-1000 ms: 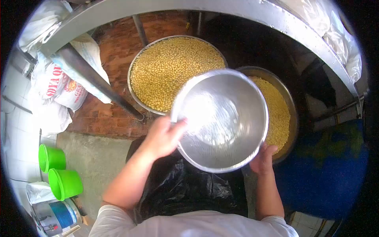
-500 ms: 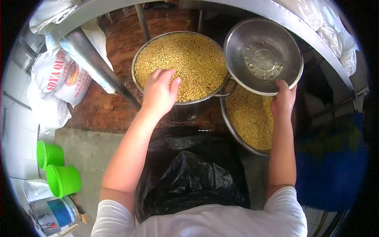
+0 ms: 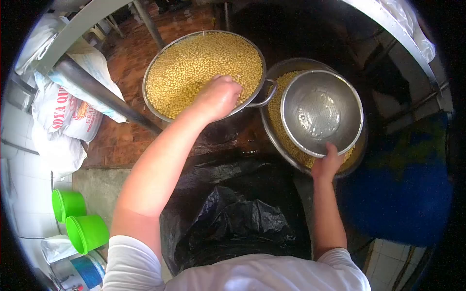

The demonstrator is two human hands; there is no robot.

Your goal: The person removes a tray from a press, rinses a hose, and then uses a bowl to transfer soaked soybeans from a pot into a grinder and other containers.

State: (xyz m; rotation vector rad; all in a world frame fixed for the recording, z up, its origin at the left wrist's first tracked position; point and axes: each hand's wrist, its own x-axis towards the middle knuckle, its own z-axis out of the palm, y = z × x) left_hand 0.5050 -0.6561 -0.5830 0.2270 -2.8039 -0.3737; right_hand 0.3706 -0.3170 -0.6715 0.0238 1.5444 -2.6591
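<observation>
Now right hand (image 3: 326,165) on colander (image 3: 322,112)

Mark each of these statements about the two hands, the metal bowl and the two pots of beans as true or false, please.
1. The right hand holds the metal bowl by its rim. True.
2. The metal bowl is full of beans. False: it is empty inside.
3. The left hand is at the near rim of the large pot of beans. True.
4. The bowl is above the large pot. False: it is above the second pot of beans, to the right.
5. Two green buckets stand on the floor to the left. True.
6. The large pot holds water only. False: it is filled with yellow beans.
</observation>
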